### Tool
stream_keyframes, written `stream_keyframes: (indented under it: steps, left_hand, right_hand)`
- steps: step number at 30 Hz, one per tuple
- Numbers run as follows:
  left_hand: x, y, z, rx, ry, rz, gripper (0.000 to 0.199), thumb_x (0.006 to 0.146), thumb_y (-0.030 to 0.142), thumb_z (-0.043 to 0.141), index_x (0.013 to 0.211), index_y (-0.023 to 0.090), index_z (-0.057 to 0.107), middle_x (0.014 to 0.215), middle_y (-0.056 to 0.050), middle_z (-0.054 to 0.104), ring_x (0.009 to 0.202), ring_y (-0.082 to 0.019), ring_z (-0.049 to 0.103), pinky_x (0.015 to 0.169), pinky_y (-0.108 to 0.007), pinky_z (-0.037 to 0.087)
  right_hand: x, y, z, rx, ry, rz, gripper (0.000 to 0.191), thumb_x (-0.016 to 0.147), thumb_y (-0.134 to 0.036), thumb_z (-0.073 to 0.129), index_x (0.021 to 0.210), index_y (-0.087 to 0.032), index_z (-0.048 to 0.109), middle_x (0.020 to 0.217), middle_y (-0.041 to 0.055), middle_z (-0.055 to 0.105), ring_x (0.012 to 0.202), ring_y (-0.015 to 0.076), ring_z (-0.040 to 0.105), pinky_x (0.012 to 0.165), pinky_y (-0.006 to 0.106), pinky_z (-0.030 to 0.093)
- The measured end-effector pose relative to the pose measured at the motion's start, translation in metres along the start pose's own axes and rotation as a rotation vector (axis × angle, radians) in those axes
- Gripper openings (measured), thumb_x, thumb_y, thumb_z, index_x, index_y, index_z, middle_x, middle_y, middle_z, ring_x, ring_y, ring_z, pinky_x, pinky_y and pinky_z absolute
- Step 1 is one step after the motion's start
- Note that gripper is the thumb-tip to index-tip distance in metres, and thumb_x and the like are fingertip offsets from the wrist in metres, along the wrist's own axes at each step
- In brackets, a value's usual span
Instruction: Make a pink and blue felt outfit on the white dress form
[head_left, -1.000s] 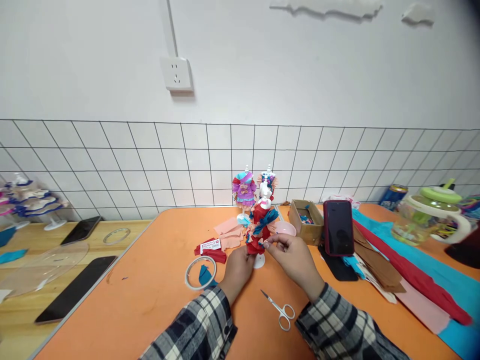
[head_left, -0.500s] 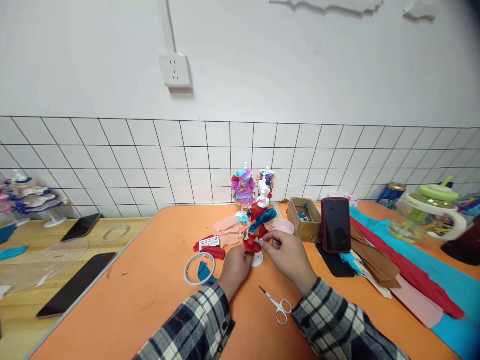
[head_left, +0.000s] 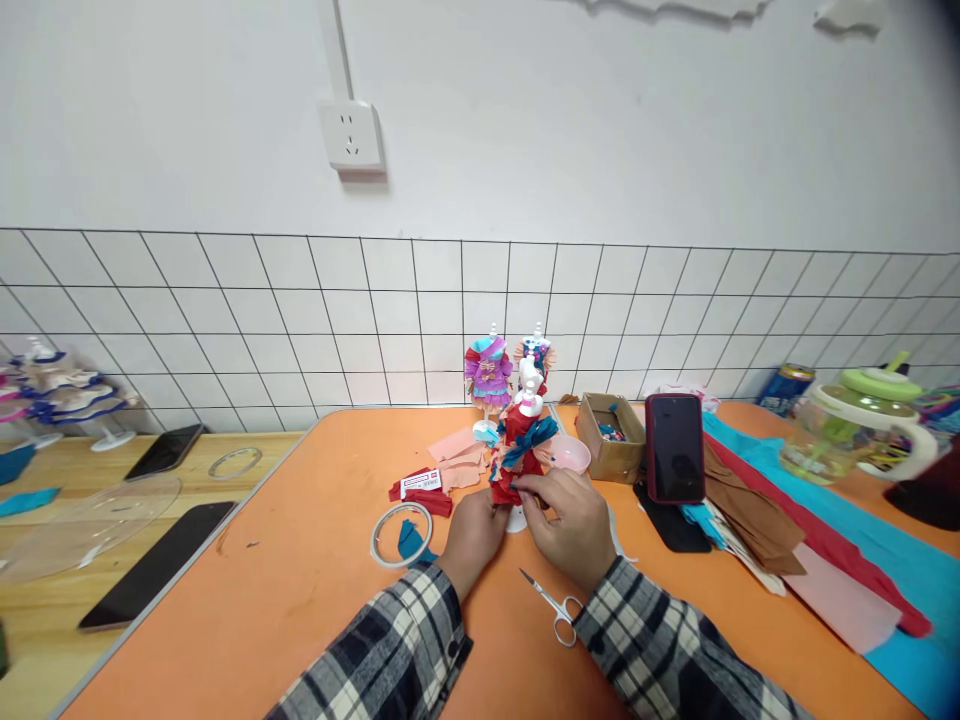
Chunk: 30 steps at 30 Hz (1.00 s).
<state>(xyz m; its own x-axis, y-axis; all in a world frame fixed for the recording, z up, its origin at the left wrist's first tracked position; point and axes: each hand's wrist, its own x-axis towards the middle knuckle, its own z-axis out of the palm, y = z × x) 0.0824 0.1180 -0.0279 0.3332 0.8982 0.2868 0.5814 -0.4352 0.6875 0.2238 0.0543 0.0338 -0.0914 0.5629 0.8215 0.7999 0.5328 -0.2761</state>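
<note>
One mannequin (head_left: 530,380), red-teal ruffles (head_left: 529,443) — right hand (head_left: 568,518) pinching hem (head_left: 502,494), left hand (head_left: 472,527) — grip unclear

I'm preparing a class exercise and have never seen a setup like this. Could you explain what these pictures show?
There is no machine here: a person works with two bare hands. Every picture comes from one camera worn on the head, looking forward and down.

On the orange tabletop stands a small white dress form in red, blue and peach ruffles. The left hand is at its lower skirt, fingers partly hidden; the right hand seems to pinch the skirt's edge with its fingertips.

Nearby lie small silver scissors with white handles and a round white ring. Farther back are an open brown cardboard box of scraps and an upright smartphone in a dark red case.
</note>
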Motion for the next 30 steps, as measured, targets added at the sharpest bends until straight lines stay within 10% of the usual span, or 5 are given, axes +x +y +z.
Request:
stream_keyframes:
  steps: [30]
  left_hand:
    - [0.0, 0.001, -0.006, 0.189, -0.055, -0.002, 0.02, 0.087, 0.015, 0.05, 0.084, 0.016, 0.069, 0.087, -0.008, 0.074, 0.081, -0.019, 0.065, 0.067, -0.024, 0.04]
  right_hand:
    - [0.001, 0.007, -0.014, 0.081, 0.099, -0.046, 0.012, 0.088, -0.021, 0.059, 0.088, -0.02, 0.071, 0.074, 0.0031, 0.07, 0.067, 0.0143, 0.062, 0.064, 0.026, 0.045]
